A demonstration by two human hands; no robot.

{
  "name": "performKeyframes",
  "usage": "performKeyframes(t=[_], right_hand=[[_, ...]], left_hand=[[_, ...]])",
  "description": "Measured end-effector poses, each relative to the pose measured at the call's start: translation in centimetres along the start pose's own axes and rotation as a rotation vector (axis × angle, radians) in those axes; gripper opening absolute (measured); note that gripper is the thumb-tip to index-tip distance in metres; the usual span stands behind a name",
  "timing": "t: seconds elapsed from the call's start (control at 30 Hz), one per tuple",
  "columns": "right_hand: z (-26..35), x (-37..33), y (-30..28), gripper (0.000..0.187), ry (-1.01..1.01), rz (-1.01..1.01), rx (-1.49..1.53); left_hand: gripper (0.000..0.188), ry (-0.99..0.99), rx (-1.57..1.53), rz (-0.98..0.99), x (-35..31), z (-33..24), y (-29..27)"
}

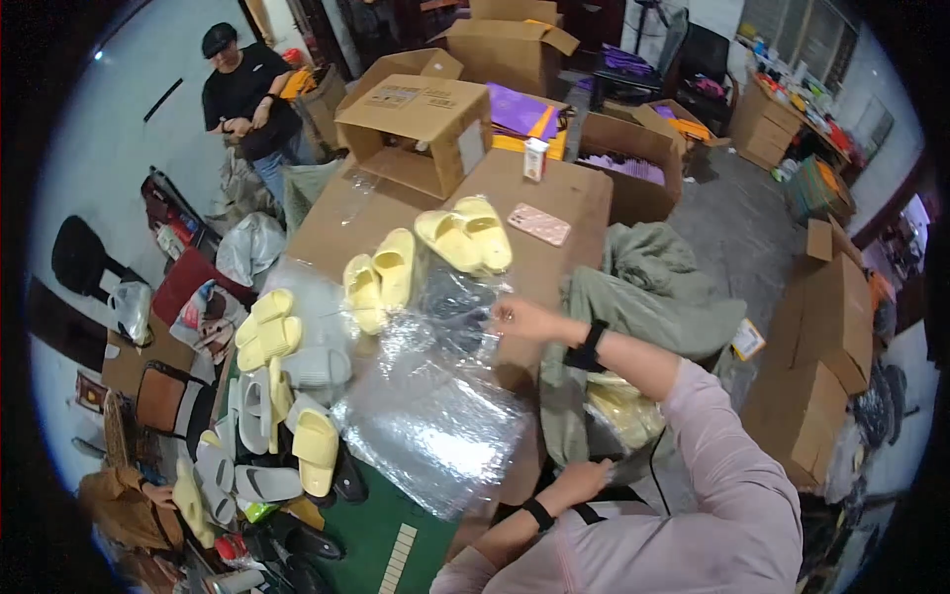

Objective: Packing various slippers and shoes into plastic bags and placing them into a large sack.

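My right hand (pixel 524 319) reaches over the table with its fingertips pinched at the edge of a clear plastic bag (pixel 463 315) that has something dark in it. My left hand (pixel 582 483) is lower, its fingers curled at the near rim of a grey-green sack (pixel 556 406); its grip is partly hidden. Yellow slippers in clear plastic (pixel 623 411) show inside the sack's mouth. A stack of shiny clear plastic bags (pixel 435 426) lies in front of my hands. Beyond it are two pairs of yellow slippers, one bagged pair (pixel 465 236) and one other pair (pixel 380 281).
Yellow and grey slippers (pixel 265 408) crowd the table's left side. A phone (pixel 539 225), a small white box (pixel 534 158) and an open carton (pixel 416 134) stand toward the back. Another person (pixel 252 104) stands far left. Tall cartons (pixel 807 366) are at right.
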State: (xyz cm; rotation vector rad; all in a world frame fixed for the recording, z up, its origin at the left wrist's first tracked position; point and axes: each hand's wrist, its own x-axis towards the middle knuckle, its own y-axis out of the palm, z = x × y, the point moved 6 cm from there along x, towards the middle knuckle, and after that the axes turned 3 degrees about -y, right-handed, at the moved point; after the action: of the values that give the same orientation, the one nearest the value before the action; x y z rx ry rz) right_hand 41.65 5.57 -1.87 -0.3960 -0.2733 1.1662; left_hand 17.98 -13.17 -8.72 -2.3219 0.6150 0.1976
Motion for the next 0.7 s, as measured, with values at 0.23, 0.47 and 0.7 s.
performKeyframes(t=[0.23, 0.47, 0.7], right_hand=[[-2.2, 12.0, 2.1, 0.112, 0.592, -0.254, -0.387], [-8.7, 10.4, 10.2, 0.065, 0.606, -0.157, -0.765], [-10.2, 9.6, 8.8, 0.026, 0.370, -0.044, -0.929]], left_hand=[[0.032, 0.129, -0.006, 0.006, -1.0, 2.9, 1.4], [0.012, 0.011, -0.085, -0.623, -5.3, 7.3, -18.2], [0.037, -0.321, 0.693, -1.085, -6.9, 14.3, -37.4]])
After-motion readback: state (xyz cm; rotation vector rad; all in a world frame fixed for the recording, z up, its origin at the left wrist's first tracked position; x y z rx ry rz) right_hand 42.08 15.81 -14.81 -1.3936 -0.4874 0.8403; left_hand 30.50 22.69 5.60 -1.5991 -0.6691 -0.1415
